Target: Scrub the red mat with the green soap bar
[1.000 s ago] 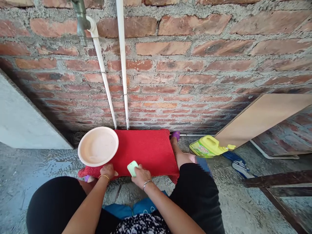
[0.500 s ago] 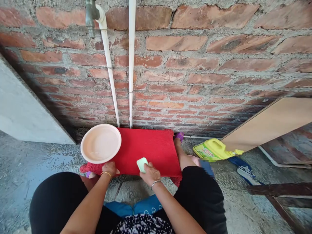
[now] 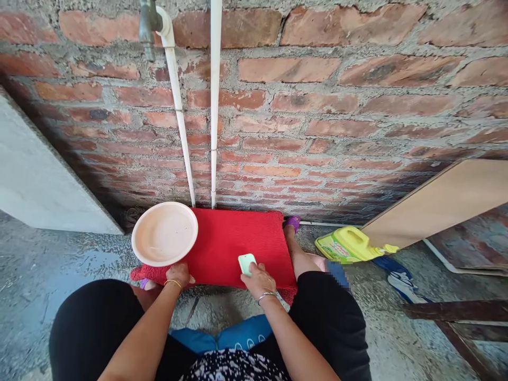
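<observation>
A red mat with a shaggy pile at its edges lies spread in front of me, smooth side up. My left hand is closed on its near edge at the left, just below the pale pink basin. In my right hand is a pale green scrub brush, held against the mat near the front right; only its smooth back shows, its underside hidden. The basin rests on the mat's left end and looks nearly empty, with a little wet shine inside.
Behind the mat rises a brick wall with white pipes and a tap. A yellow jug lies on the wet floor at right, near a tan board. A pale slab leans at left.
My right hand has slid the scrub brush a short way to the right across the mat. My left hand and the basin have stayed in place.
</observation>
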Available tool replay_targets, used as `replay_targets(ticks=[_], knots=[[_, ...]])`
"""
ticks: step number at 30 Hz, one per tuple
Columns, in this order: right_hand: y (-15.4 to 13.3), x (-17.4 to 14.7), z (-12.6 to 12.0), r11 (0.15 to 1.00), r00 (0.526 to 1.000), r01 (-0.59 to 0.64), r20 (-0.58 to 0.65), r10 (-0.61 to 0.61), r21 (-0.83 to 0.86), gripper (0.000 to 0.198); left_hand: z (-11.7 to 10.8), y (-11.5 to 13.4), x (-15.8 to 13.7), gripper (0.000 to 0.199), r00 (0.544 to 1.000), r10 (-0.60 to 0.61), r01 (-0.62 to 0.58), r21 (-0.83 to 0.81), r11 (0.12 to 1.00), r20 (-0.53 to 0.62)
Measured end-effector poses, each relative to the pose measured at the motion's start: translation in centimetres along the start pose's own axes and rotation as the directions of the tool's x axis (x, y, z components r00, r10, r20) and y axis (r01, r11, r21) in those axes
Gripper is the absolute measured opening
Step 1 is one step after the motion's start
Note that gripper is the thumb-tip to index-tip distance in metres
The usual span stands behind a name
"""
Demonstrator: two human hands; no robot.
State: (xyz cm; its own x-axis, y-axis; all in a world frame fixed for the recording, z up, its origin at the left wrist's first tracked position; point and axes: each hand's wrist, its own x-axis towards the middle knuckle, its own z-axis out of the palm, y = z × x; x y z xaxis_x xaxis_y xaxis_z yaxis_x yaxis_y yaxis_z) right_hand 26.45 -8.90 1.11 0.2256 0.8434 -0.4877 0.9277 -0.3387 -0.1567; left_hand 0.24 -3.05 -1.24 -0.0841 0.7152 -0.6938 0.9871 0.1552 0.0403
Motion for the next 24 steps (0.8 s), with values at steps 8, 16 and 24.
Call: replay_targets(ticks=[8, 16, 24], knots=[[-6.0, -0.7, 1.9, 0.973, 0.974, 0.226, 0.012, -0.226, -0.038, 0.037, -0.3, 0.1, -0.5, 0.051, 1.0, 0.004, -0.004, 0.005, 1.0, -0.003], [1.4, 0.2, -1.7, 0.986, 0.986, -0.168, -0.011, 0.168, 0.003, 0.039, 0.0, 0.2, 0.0, 0.049, 1.0, -0.012, 0.012, -0.006, 1.0, 0.0], [-6.4, -0.6, 2.0, 0.971, 0.971, 0.239, -0.003, -0.239, -0.008, 0.034, 0.2, 0.0, -0.1, 0.046, 1.0, -0.003, 0.003, 0.005, 1.0, -0.021]])
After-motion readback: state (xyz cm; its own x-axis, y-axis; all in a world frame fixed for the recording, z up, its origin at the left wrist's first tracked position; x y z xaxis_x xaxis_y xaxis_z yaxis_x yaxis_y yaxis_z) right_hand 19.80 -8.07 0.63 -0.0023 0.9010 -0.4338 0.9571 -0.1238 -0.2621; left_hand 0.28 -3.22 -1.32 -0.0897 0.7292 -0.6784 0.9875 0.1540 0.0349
